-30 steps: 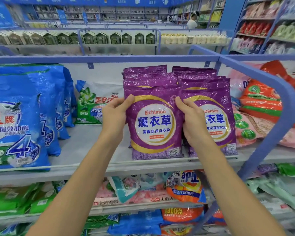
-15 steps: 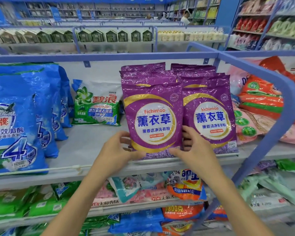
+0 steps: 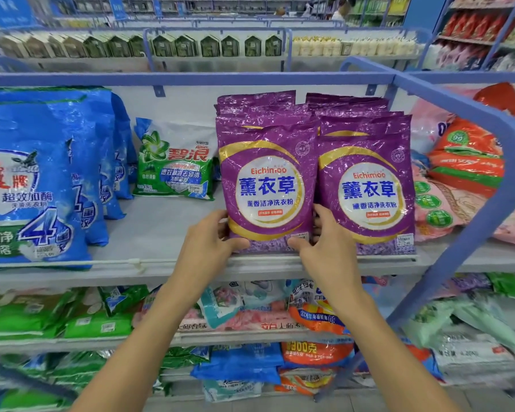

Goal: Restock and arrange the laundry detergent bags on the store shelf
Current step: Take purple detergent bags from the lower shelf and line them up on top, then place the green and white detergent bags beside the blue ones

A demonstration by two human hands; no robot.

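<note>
Head view: noted front bag [image 3: 268, 185] upright at the shelf [image 3: 161, 230] lip, heading the left row [image 3: 250, 104], just beside the right row [image 3: 369, 188] and well apart from the green bag [image 3: 176, 168]; gripped at its lower corners by left hand [image 3: 211, 242] and right hand [image 3: 321, 248], thumbs on the face, other fingers curled behind. Judged step as squaring this facing: best done with both grips kept low and even, base seated flat, face brought flush with the neighbouring row, label forward. Flagged risk of slumping forward off the lip if released before being leaned on those behind.
</note>
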